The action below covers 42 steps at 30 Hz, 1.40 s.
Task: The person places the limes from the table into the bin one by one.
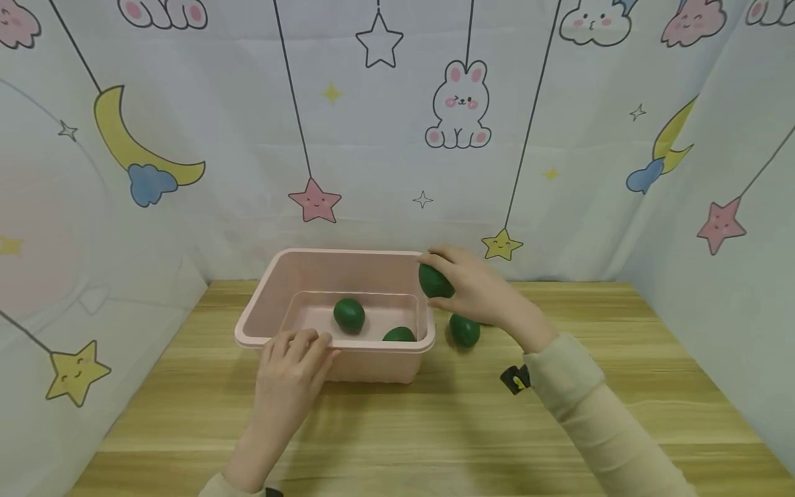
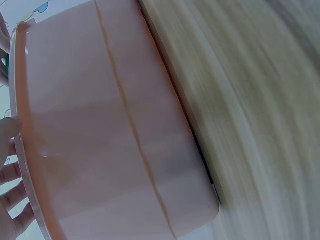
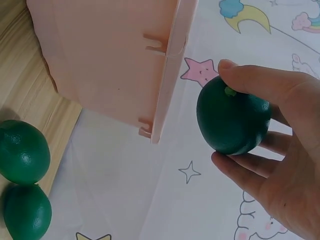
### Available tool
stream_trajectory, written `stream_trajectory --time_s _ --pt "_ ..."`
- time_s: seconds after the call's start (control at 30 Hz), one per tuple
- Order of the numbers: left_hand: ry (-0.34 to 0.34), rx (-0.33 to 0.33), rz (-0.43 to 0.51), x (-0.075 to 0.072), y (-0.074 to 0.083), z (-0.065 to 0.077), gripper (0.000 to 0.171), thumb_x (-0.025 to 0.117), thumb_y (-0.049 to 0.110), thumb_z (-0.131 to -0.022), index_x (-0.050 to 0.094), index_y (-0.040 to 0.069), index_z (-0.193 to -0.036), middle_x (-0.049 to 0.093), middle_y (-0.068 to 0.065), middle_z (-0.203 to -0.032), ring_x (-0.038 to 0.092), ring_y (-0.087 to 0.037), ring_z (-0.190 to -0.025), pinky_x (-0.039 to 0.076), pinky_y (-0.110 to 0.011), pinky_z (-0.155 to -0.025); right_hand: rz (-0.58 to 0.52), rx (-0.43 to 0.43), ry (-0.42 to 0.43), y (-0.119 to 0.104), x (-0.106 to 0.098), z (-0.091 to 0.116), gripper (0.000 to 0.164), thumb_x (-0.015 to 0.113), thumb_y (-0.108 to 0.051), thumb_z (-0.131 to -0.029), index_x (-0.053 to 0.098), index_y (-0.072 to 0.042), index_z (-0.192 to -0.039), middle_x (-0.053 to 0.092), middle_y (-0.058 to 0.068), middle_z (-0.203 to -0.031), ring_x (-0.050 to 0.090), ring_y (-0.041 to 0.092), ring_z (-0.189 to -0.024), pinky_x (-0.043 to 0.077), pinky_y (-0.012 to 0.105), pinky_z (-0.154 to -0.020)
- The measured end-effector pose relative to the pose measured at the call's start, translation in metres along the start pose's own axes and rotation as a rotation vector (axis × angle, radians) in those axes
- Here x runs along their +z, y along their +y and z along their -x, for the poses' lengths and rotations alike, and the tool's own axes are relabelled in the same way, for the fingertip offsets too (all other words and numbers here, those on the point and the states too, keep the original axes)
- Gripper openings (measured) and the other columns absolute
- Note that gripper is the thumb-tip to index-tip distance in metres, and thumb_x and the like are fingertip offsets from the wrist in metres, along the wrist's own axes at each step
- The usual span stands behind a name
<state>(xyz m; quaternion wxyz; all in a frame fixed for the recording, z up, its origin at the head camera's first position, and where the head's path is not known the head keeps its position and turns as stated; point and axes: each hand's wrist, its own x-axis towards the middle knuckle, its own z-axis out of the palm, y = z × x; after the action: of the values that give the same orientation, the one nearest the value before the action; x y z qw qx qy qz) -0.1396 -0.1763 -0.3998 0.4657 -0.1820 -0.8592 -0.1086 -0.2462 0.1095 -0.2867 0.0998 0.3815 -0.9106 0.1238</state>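
I have the right hand (image 1: 472,286) pinching a fruit (image 1: 437,281) near two o'clock of the bin (image 1: 373,366), perhaps just outside its rim (image 1: 373,346); the left hand (image 1: 292,366) grips the rim at seven. The fruit looks light, stiff, slick; I'd hold its widest part.

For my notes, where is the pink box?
In the head view, the pink box stands slightly left of centre on the table, the left hand holding its near rim.
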Motion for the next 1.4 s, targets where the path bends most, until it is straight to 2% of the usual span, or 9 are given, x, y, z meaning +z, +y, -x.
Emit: stream_trajectory --time_s 0.37,0.7,1.07,1.23,1.4 --pt "-0.010 -0.004 -0.008 0.000 0.000 0.000 0.043 0.042 0.043 -0.100 0.068 0.009 -0.094 0.063 -0.009 -0.091 0.054 -0.031 -0.088 0.042 -0.043 -0.076 0.027 -0.020 -0.082 -0.007 0.001 -0.014 0.067 0.074 -0.031 -0.084 0.045 -0.017 -0.142 0.045 0.013 -0.145 0.045 0.032 -0.132 0.042 0.047 -0.107" --pt "-0.017 0.004 -0.011 0.000 -0.001 0.000 0.041 0.044 0.042 -0.099 0.068 0.010 -0.095 0.062 -0.008 -0.091 0.054 -0.031 -0.088 0.043 -0.042 -0.076 0.015 -0.050 -0.126 -0.012 0.010 -0.025 0.066 0.074 -0.032 -0.084 0.046 -0.018 -0.141 0.047 0.010 -0.142 0.048 0.029 -0.128 0.045 0.044 -0.105" --pt "-0.002 0.004 -0.009 0.000 -0.001 0.000 0.042 0.043 0.042 -0.100 0.068 0.010 -0.094 0.062 -0.008 -0.090 0.054 -0.030 -0.088 0.042 -0.042 -0.075 0.026 -0.011 -0.221 -0.015 0.018 -0.035 0.067 0.074 -0.036 -0.084 0.045 -0.019 -0.142 0.045 0.007 -0.145 0.049 0.026 -0.127 0.047 0.043 -0.101" --pt "0.020 0.010 -0.006 0.000 -0.001 -0.001 0.043 0.042 0.042 -0.100 0.068 0.009 -0.094 0.062 -0.008 -0.090 0.054 -0.030 -0.087 0.042 -0.043 -0.075 0.031 -0.028 -0.253 -0.017 0.020 -0.040 0.067 0.074 -0.035 -0.083 0.047 -0.016 -0.140 0.046 0.008 -0.144 0.049 0.026 -0.128 0.046 0.042 -0.103" --pt "0.030 0.010 -0.007 0.001 -0.001 -0.001 0.044 0.041 0.043 -0.101 0.069 0.009 -0.093 0.062 -0.008 -0.089 0.054 -0.031 -0.086 0.043 -0.043 -0.074 0.048 -0.043 -0.280 -0.019 0.022 -0.043 0.066 0.074 -0.037 -0.082 0.049 -0.015 -0.139 0.050 0.007 -0.138 0.054 0.022 -0.119 0.049 0.038 -0.098"
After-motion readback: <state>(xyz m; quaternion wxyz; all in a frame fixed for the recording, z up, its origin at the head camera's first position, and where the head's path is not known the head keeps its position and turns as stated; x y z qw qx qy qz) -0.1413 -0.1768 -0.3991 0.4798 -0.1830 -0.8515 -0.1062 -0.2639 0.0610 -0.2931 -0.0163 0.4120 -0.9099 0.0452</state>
